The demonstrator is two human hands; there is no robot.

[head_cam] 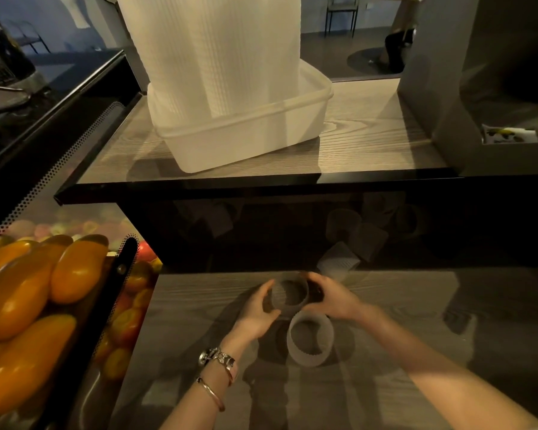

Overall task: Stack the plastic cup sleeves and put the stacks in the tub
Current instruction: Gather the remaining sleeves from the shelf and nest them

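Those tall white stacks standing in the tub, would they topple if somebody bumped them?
Probably, yes. The stacks rise far above the tub rim, so only their bottoms are braced. They look like thin ribbed plastic, likely light and easily swayed. Packed side by side, though, they may steady each other somewhat.

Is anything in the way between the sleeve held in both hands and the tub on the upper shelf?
Partly: tall sleeve stacks already fill most of the tub, leaving an opening at its right end. The held sleeve must rise past the shelf edge.
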